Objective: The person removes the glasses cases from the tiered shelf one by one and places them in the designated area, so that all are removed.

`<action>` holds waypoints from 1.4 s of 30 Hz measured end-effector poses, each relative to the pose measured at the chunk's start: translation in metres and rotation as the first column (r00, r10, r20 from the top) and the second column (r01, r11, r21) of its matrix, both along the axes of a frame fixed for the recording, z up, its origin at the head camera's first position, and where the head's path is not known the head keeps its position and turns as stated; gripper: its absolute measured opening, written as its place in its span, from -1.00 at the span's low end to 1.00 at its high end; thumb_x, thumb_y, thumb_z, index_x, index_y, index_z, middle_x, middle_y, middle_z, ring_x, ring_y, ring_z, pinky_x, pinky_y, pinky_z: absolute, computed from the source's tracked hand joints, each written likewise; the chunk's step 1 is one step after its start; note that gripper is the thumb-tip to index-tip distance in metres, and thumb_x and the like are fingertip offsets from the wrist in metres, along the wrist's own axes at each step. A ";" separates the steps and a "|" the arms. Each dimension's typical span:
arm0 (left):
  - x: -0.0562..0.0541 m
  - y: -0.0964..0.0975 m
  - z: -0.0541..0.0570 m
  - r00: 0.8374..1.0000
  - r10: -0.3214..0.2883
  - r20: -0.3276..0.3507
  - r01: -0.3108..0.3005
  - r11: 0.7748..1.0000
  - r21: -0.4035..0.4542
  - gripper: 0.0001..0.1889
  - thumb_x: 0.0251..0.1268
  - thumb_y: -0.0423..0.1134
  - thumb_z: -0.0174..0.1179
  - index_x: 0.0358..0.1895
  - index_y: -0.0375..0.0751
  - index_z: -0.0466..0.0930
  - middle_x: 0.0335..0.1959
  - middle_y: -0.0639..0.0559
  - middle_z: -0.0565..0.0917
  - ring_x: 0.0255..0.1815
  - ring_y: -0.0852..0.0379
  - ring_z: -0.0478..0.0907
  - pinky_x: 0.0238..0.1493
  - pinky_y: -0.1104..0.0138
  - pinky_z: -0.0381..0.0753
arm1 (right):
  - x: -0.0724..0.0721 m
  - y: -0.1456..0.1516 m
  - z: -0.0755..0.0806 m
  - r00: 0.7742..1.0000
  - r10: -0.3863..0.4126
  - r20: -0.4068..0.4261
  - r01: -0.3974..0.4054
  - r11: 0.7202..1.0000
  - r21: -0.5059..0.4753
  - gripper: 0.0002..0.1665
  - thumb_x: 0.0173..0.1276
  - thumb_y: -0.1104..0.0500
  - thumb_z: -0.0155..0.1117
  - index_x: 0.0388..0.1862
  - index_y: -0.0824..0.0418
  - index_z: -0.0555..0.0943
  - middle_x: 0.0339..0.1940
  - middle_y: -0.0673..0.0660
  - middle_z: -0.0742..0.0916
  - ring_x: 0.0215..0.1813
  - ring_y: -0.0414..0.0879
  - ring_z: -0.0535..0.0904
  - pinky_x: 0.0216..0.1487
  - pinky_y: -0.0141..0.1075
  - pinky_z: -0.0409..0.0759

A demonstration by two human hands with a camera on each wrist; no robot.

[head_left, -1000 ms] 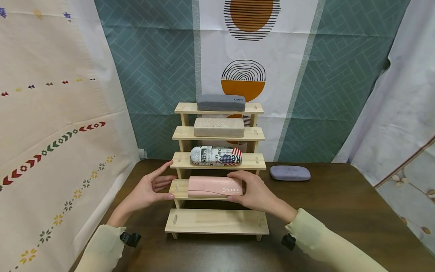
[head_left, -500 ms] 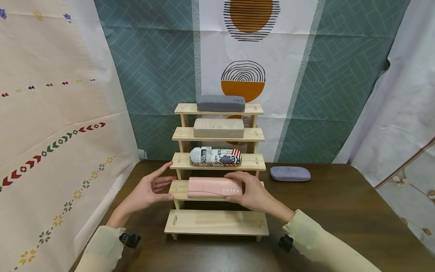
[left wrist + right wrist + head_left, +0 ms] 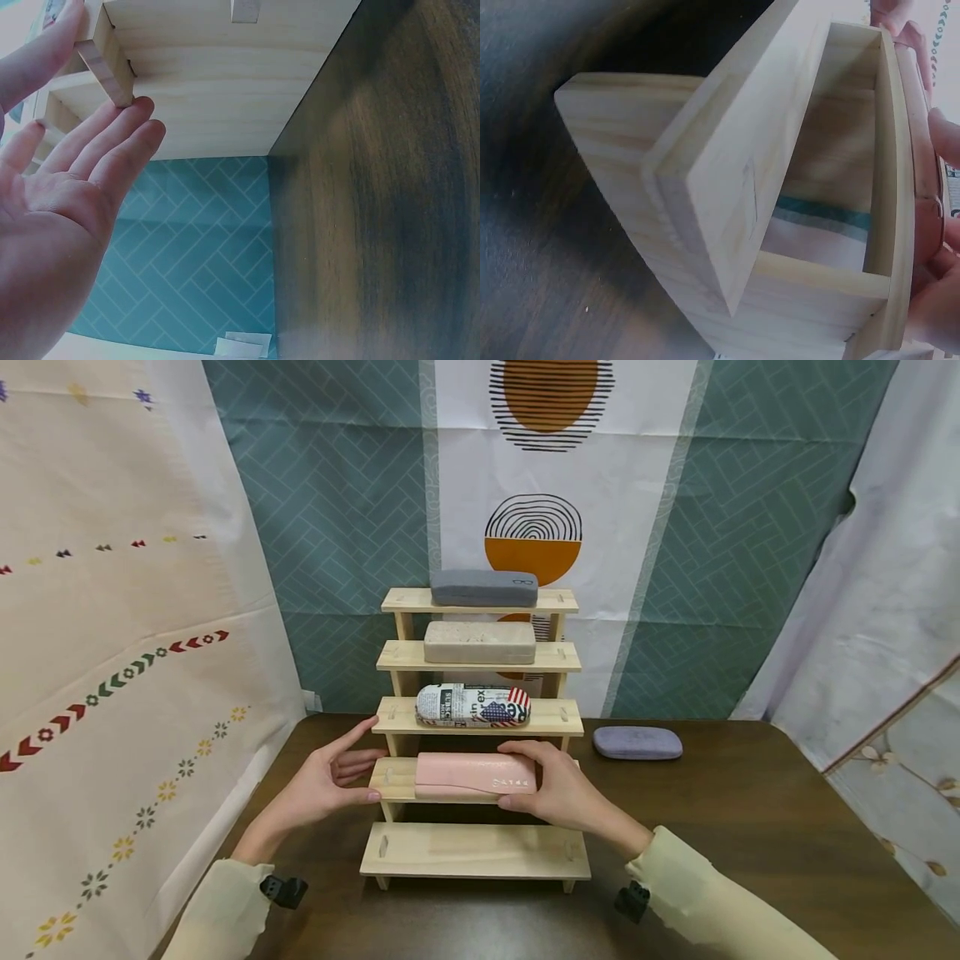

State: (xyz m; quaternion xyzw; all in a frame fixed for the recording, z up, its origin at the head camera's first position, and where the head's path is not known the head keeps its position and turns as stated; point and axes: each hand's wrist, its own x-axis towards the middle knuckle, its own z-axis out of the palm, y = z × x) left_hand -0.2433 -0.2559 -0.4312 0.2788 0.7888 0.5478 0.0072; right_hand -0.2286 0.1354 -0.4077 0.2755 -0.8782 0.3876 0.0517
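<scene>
A pink glasses case [image 3: 457, 772] lies on the second step from the bottom of a pale wooden stepped shelf [image 3: 405, 850]. My right hand [image 3: 558, 785] grips the case's right end, thumb at the front and fingers over the top and back. At the shelf's left side is my left hand [image 3: 318, 781], its fingers spread and touching the ends of the steps. In the left wrist view the fingertips [image 3: 142, 112] touch a wooden upright. Higher steps hold a newspaper-print case [image 3: 472, 705], a beige case [image 3: 480, 642] and a grey-blue case [image 3: 484, 587].
A lavender glasses case [image 3: 637, 742] lies on the dark wooden table [image 3: 712, 827] to the right of the shelf. Patterned cloth hangs behind and on both sides. Dark wrist cameras sit at both cuffs.
The whole head view has shifted slightly. My right hand stays on the pink case's right end, and my left hand stays at the shelf's side.
</scene>
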 end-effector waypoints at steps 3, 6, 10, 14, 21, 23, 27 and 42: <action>0.001 -0.001 0.001 1.000 0.001 0.001 -0.001 1.000 0.003 0.15 0.13 -0.47 0.58 0.74 0.00 0.05 0.39 -0.43 0.51 0.39 -0.31 0.50 0.30 0.14 0.57 | -0.001 -0.002 0.000 1.000 -0.022 -0.002 0.022 1.000 0.010 -0.21 0.10 0.03 0.75 0.33 0.08 0.67 0.23 0.09 0.70 0.21 0.03 0.57 0.19 0.01 0.53; 0.001 -0.001 0.001 1.000 -0.002 0.002 0.002 1.000 0.003 0.15 0.13 -0.47 0.57 0.74 -0.01 0.04 0.40 -0.43 0.51 0.39 -0.31 0.50 0.29 0.21 0.57 | -0.002 -0.003 -0.001 0.999 -0.038 -0.003 0.038 0.999 0.007 -0.22 0.07 0.02 0.77 0.29 0.10 0.70 0.21 0.10 0.71 0.19 0.04 0.56 0.20 0.02 0.51; 0.002 0.000 0.002 1.000 -0.005 0.000 0.005 1.000 0.001 0.15 0.14 -0.48 0.57 0.74 -0.02 0.03 0.41 -0.44 0.49 0.39 -0.31 0.50 0.33 0.06 0.54 | -0.004 -0.002 -0.003 0.999 -0.043 0.016 0.043 0.999 -0.019 -0.24 0.05 0.04 0.79 0.26 0.14 0.72 0.19 0.10 0.73 0.16 0.02 0.57 0.17 0.00 0.53; 0.002 0.001 0.002 1.000 -0.010 -0.004 0.010 1.000 0.007 0.15 0.14 -0.48 0.56 0.74 -0.03 0.03 0.43 -0.45 0.47 0.40 -0.34 0.49 0.33 -0.06 0.49 | -0.003 -0.001 -0.004 0.998 -0.050 0.039 0.051 0.998 -0.042 -0.24 0.03 0.06 0.80 0.24 0.12 0.73 0.17 0.09 0.73 0.13 0.00 0.57 0.16 0.02 0.55; 0.002 0.000 0.001 1.000 -0.012 -0.002 0.012 1.000 0.009 0.15 0.13 -0.49 0.56 0.74 -0.03 0.03 0.39 -0.48 0.49 0.39 -0.33 0.49 0.32 0.14 0.55 | -0.002 0.000 -0.004 0.997 -0.049 0.063 0.053 0.996 -0.068 -0.20 -0.02 0.06 0.83 0.24 0.13 0.72 0.17 0.12 0.73 0.10 0.01 0.59 0.14 0.11 0.59; 0.002 0.000 0.002 1.000 -0.012 0.002 0.012 1.000 0.010 0.15 0.13 -0.49 0.56 0.74 -0.02 0.04 0.39 -0.49 0.48 0.39 -0.33 0.49 0.31 0.14 0.56 | -0.002 0.000 -0.004 0.996 -0.056 0.064 0.060 0.997 -0.057 -0.17 -0.04 0.03 0.84 0.26 0.12 0.72 0.17 0.13 0.72 0.10 0.01 0.58 0.13 0.08 0.59; 0.002 0.000 0.002 1.000 -0.012 0.006 0.012 1.000 0.006 0.15 0.13 -0.48 0.57 0.74 -0.02 0.04 0.39 -0.48 0.49 0.39 -0.32 0.50 0.31 0.10 0.55 | -0.001 0.000 -0.004 0.996 -0.069 0.056 0.070 0.997 -0.020 -0.14 -0.05 -0.01 0.84 0.28 0.12 0.71 0.15 0.13 0.70 0.09 0.00 0.57 0.11 0.01 0.56; 0.002 0.001 0.001 1.000 -0.008 0.001 0.008 1.000 0.005 0.15 0.14 -0.48 0.57 0.74 0.02 0.05 0.38 -0.40 0.53 0.39 -0.29 0.51 0.33 -0.07 0.49 | 0.000 0.001 -0.003 0.993 -0.084 0.083 0.090 0.993 -0.075 -0.20 -0.06 0.10 0.84 0.23 0.09 0.73 0.17 0.06 0.74 0.08 -0.04 0.61 0.09 -0.08 0.58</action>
